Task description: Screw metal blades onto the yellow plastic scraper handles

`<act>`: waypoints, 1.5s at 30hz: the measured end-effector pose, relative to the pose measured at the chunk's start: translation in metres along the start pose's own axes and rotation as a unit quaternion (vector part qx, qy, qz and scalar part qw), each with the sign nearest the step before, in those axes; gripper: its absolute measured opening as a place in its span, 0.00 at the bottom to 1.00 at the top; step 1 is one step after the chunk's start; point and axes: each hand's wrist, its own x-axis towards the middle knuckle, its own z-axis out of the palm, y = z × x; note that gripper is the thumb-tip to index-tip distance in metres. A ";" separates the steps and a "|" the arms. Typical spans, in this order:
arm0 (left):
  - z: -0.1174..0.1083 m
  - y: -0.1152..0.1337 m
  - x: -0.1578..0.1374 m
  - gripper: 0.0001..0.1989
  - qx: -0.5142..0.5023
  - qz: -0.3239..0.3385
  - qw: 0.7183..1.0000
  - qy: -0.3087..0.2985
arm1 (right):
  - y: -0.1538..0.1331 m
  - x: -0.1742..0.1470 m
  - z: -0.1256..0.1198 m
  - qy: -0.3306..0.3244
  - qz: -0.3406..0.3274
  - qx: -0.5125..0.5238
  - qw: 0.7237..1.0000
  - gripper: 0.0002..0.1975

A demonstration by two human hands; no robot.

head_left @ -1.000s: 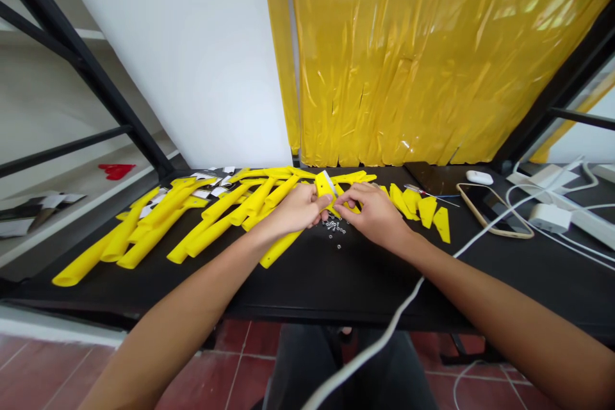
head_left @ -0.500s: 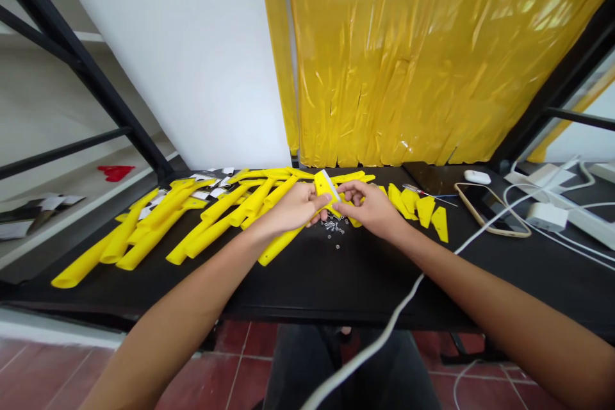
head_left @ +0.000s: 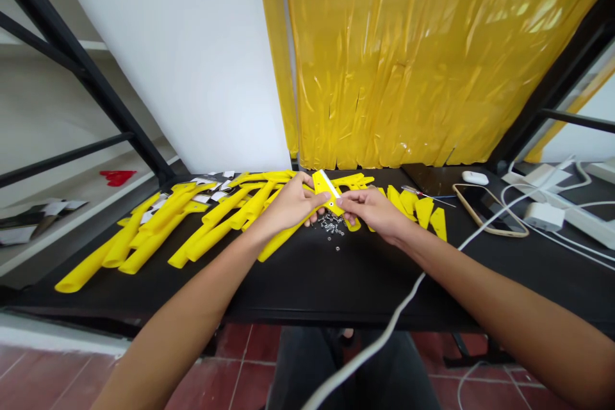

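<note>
My left hand (head_left: 294,203) is closed round the head of a yellow scraper (head_left: 287,242), its long hollow handle slanting down to the left. A pale straight strip (head_left: 330,184) runs along the head's edge, and a small dark hole shows near the lower corner. At that corner, the fingertips of my right hand (head_left: 368,208) pinch the scraper; anything small between them is hidden. Just below the hands lies a scatter of small metal nuts and screws (head_left: 331,224) on the black table (head_left: 307,288).
Several yellow handles (head_left: 163,237) lie at left. Yellow flat wedge pieces (head_left: 423,211) are to the right, near a thin screwdriver (head_left: 418,191). Farther right are a phone (head_left: 490,208), a white charger (head_left: 544,216) and a white cable (head_left: 403,304) crossing the table's front edge.
My right fingers have come down onto the scraper head's lower corner, and its small hole now shows. My left hand keeps its hold.
</note>
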 end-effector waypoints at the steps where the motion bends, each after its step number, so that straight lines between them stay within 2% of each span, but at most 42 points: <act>1: 0.001 -0.001 -0.001 0.23 0.049 0.019 0.997 0.051 | 0.002 0.001 0.000 0.008 0.000 0.002 1.000 0.15; 2: 0.003 -0.001 -0.002 0.25 0.107 0.055 0.988 0.101 | 0.003 0.002 0.000 0.016 0.001 0.004 1.000 0.16; 4: 0.005 -0.001 -0.005 0.24 0.234 0.169 0.943 0.167 | 0.005 0.004 -0.002 0.035 0.004 0.015 0.999 0.16; 6: 0.006 0.001 -0.007 0.19 0.349 0.291 0.877 0.159 | 0.005 0.005 -0.004 0.052 0.012 0.039 0.998 0.15; 8: 0.007 0.001 -0.008 0.15 0.437 0.362 0.816 0.109 | 0.004 0.006 -0.006 0.058 0.024 0.069 0.996 0.15; 9: 0.008 0.002 -0.008 0.14 0.471 0.376 0.794 0.087 | 0.003 0.006 -0.007 0.058 0.030 0.084 0.994 0.15; 11: 0.010 0.001 -0.009 0.14 0.516 0.375 0.768 0.060 | 0.001 0.005 -0.006 0.054 0.046 0.113 0.991 0.15; 14: 0.013 0.001 -0.010 0.15 0.548 0.358 0.754 0.052 | -0.001 0.003 -0.002 0.039 0.069 0.161 0.984 0.16; 16: 0.012 0.000 -0.011 0.15 0.553 0.345 0.757 0.048 | -0.002 0.002 -0.001 0.025 0.068 0.182 0.981 0.16; 18: 0.008 -0.001 -0.010 0.14 0.539 0.332 0.773 0.057 | -0.002 0.003 -0.001 0.031 0.044 0.162 0.985 0.16; 19: 0.005 -0.003 -0.008 0.14 0.520 0.325 0.787 0.068 | -0.001 0.003 -0.003 0.042 0.016 0.119 0.992 0.16; 21: -0.002 -0.006 -0.004 0.13 0.459 0.318 0.823 0.102 | 0.001 0.003 -0.006 0.056 -0.077 -0.044 0.995 0.15; 22: -0.006 -0.008 -0.001 0.13 0.420 0.313 0.843 0.121 | 0.002 0.002 -0.008 0.047 -0.131 -0.148 0.979 0.13; 23: -0.009 -0.010 0.001 0.12 0.381 0.307 0.861 0.140 | 0.003 0.001 -0.010 0.027 -0.178 -0.249 0.952 0.11; 25: -0.012 -0.011 0.005 0.11 0.315 0.288 0.889 0.165 | 0.005 -0.001 -0.013 -0.029 -0.236 -0.403 0.884 0.08; 27: -0.013 -0.010 0.007 0.10 0.276 0.266 0.907 0.173 | 0.007 -0.003 -0.014 -0.069 -0.254 -0.488 0.832 0.09; 30: -0.013 -0.006 0.007 0.09 0.246 0.247 0.923 0.161 | 0.012 -0.004 -0.014 -0.107 -0.268 -0.541 0.790 0.10; 35: -0.013 -0.003 0.006 0.13 0.192 0.231 0.943 0.141 | 0.020 0.004 -0.014 -0.135 -0.263 -0.555 0.778 0.10; 40: -0.010 -0.009 0.011 0.14 0.015 0.149 0.983 0.103 | 0.023 0.007 -0.009 -0.118 -0.228 -0.558 0.789 0.10; 45: -0.011 -0.008 0.012 0.10 -0.102 0.086 0.987 0.088 | 0.019 0.004 -0.007 -0.103 -0.225 -0.562 0.789 0.09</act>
